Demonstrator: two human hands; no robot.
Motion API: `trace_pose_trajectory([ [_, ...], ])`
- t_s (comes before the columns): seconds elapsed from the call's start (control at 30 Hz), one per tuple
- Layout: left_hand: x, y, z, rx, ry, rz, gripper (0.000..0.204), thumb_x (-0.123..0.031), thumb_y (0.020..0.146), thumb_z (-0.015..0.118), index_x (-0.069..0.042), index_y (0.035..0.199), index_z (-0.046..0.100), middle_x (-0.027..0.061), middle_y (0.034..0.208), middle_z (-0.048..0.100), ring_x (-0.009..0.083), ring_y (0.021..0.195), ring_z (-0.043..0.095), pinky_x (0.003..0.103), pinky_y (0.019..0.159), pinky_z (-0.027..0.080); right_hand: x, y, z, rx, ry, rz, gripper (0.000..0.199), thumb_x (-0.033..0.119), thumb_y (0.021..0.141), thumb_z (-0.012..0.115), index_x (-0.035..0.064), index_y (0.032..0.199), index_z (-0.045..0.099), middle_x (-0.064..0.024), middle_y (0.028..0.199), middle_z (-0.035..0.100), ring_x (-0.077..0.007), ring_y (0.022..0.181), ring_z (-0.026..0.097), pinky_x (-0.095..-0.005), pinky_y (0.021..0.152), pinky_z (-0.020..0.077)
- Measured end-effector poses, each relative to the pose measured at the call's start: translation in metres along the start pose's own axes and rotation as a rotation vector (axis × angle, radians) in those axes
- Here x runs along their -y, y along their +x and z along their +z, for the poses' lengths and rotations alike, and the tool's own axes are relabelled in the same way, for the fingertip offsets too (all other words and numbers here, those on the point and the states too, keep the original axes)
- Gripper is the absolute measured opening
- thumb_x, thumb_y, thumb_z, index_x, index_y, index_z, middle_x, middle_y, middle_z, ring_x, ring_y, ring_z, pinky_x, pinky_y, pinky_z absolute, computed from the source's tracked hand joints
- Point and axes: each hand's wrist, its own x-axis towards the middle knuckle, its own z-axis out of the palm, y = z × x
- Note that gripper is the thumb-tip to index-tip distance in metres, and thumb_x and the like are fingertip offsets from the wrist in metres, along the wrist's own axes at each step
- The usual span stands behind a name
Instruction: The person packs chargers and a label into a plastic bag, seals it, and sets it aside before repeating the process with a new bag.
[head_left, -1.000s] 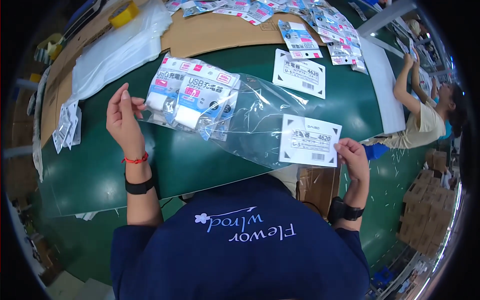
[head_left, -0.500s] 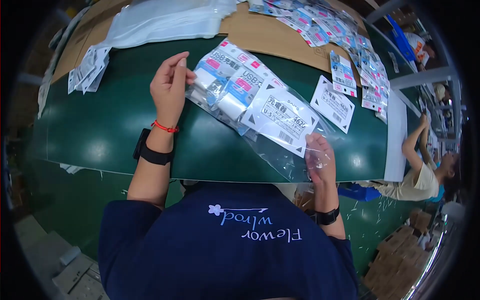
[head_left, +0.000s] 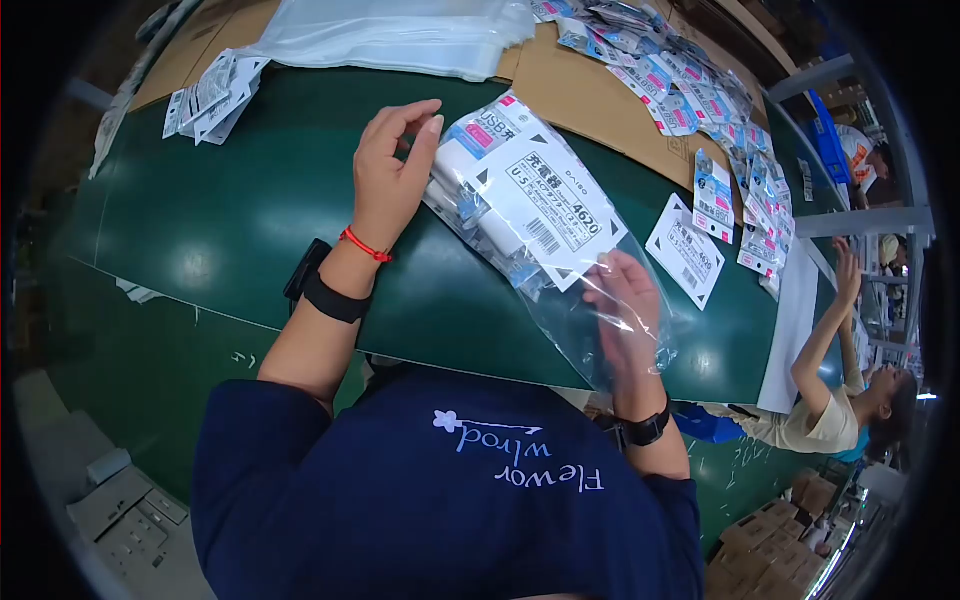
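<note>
A clear plastic bag (head_left: 575, 335) lies slanted on the green table, holding several blue-and-white packs of chargers (head_left: 483, 133). Inside it, over the packs, is a white printed label card (head_left: 570, 210) with black corner marks. My right hand (head_left: 628, 305) reaches in through the bag's near right end, its fingers closed at the card's lower right corner. Beside the bag's far left end is my left hand (head_left: 393, 165), fingers curved and thumb apart, with nothing in it. A second label card (head_left: 688, 250) lies on the table to the right of the bag.
Many charger packs (head_left: 690, 95) are heaped on cardboard (head_left: 575, 90) at the back right. Flat clear bags (head_left: 390, 40) are stacked at the back. A few white cards (head_left: 215, 100) lie far left. Another person (head_left: 830, 395) stands at the right with raised arms.
The label card has slid up and left, deeper into the bag over the packs. My right hand has followed it in. My left hand stays by the bag's far end.
</note>
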Motion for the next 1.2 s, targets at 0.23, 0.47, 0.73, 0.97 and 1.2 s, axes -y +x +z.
trace_pose_trajectory([
  [0.23, 0.008, 0.012, 0.009, 0.361, -0.180, -0.295, 0.045, -0.036, 0.098, 0.044, 0.001, 0.115, 0.060, 0.0153, 0.104, 0.066, 0.0211, 0.096, 0.061, 0.030, 0.088, 0.045, -0.002, 0.010, 0.001, 0.049, -0.115, -0.163, 0.019, 0.009, 0.089, 0.060, -0.0036, 0.103, 0.059, -0.0061, 0.078, 0.060, -0.0084, 0.056, 0.050, -0.0176, 0.048, 0.0384],
  [0.47, 0.007, 0.008, 0.013, 0.376, -0.114, -0.287, 0.048, -0.038, 0.099, 0.040, 0.002, 0.119, 0.058, 0.0127, 0.109, 0.064, 0.0176, 0.099, 0.058, 0.027, 0.089, 0.043, -0.017, 0.026, 0.000, 0.072, -0.084, -0.283, 0.011, 0.010, 0.089, 0.061, 0.0004, 0.093, 0.056, -0.0014, 0.071, 0.055, -0.0049, 0.053, 0.042, -0.0170, 0.048, 0.0318],
  [0.73, 0.011, 0.006, 0.017, 0.337, -0.083, -0.208, 0.046, -0.037, 0.098, 0.041, 0.001, 0.117, 0.059, 0.0152, 0.107, 0.065, 0.0218, 0.096, 0.060, 0.029, 0.087, 0.045, -0.017, 0.030, 0.011, -0.013, -0.239, -0.275, 0.022, 0.017, 0.089, 0.063, 0.0085, 0.074, 0.050, 0.0058, 0.056, 0.043, -0.0018, 0.046, 0.032, -0.0177, 0.044, 0.0227],
  [0.97, 0.011, 0.004, 0.016, 0.295, -0.052, -0.153, 0.043, -0.035, 0.097, 0.043, 0.000, 0.116, 0.059, 0.0169, 0.106, 0.065, 0.0256, 0.096, 0.062, 0.031, 0.085, 0.046, -0.018, 0.028, 0.015, -0.037, -0.224, -0.255, 0.025, 0.017, 0.089, 0.064, 0.0106, 0.069, 0.049, 0.0069, 0.054, 0.042, -0.0010, 0.045, 0.030, -0.0177, 0.042, 0.0205],
  [1.2, -0.006, 0.009, 0.011, 0.161, -0.010, 0.116, 0.030, -0.020, 0.089, 0.059, 0.000, 0.111, 0.062, 0.0157, 0.106, 0.065, 0.0286, 0.098, 0.061, 0.033, 0.087, 0.046, -0.003, -0.010, -0.039, 0.031, -0.353, -0.076, 0.020, 0.015, 0.088, 0.064, 0.0101, 0.072, 0.053, 0.0060, 0.059, 0.045, -0.0007, 0.047, 0.034, -0.0166, 0.043, 0.0226],
])
